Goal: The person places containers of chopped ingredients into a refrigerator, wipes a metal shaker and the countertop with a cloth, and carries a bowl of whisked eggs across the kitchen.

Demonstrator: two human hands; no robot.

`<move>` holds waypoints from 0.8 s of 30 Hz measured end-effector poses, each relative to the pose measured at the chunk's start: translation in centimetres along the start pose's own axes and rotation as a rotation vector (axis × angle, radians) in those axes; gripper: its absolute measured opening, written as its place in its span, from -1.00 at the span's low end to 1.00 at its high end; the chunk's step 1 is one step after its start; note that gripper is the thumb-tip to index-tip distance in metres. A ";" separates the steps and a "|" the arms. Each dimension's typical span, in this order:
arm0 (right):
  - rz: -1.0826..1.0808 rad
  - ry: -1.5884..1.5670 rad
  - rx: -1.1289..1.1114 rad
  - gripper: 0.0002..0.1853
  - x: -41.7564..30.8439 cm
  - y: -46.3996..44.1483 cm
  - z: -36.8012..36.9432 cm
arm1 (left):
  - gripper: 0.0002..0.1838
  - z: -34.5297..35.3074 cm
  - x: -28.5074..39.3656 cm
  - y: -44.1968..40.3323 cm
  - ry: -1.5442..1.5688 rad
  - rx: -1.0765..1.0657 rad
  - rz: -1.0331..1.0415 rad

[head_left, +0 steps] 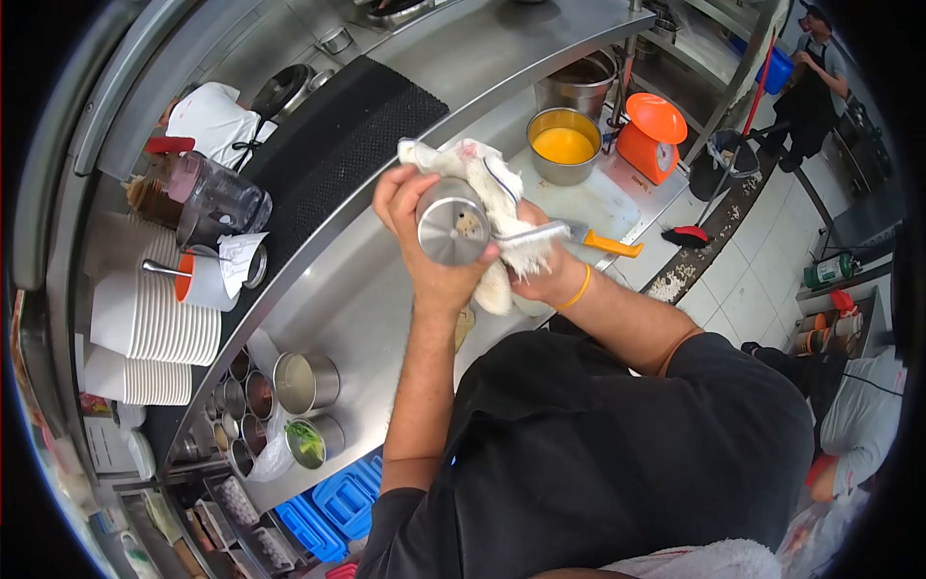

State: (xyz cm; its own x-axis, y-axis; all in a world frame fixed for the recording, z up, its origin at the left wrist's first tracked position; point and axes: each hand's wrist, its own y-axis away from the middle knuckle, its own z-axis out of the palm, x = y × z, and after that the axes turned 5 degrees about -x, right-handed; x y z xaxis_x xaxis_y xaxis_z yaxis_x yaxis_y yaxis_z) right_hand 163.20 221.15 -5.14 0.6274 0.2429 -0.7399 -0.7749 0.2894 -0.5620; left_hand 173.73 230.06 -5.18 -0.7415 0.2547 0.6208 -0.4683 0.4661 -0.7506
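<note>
My left hand (440, 280) is wrapped around a steel cup (439, 234), whose round end faces the camera with a brownish patch and small dark spots on it. A white cloth (497, 183) with a dark stripe bunches behind and beside the cup. My right hand (552, 278), with a yellow band at the wrist, grips the cloth's hanging end; its fingers are partly hidden. Just beyond that hand, a knife with a yellow-orange handle (614, 244) lies near a white cutting board (603, 207). Both hands are above the steel counter (371, 318).
Beyond the board stand a pot of yellow liquid (564, 147) and an orange scale (648, 152). Steel containers (307, 382) and stacked white bowls (154, 299) are at left. Black mats (338, 125) cover the raised shelf. Other people (815, 87) stand at right.
</note>
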 end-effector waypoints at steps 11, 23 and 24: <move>0.171 0.070 -0.031 -0.78 2.8 -0.1 -3.2 | -0.21 -2.5 -0.6 -0.6 -0.045 -0.251 0.039; 0.299 0.333 0.031 -0.61 -2.8 -3.7 -3.7 | -0.40 -3.0 1.5 1.1 -0.365 0.056 -0.134; 0.080 0.563 -0.071 -0.62 -2.6 -3.9 -2.9 | -0.40 -3.0 1.9 0.9 -0.416 0.042 -0.114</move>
State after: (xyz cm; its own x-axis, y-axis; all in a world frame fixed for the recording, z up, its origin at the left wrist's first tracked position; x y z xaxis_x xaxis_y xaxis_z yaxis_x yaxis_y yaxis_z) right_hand 164.33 216.69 -2.13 0.4435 -0.2746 -0.8532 -0.8339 0.2223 -0.5051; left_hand 173.31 233.49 -4.02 -0.8103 -0.1638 0.5627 -0.5714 0.4343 -0.6963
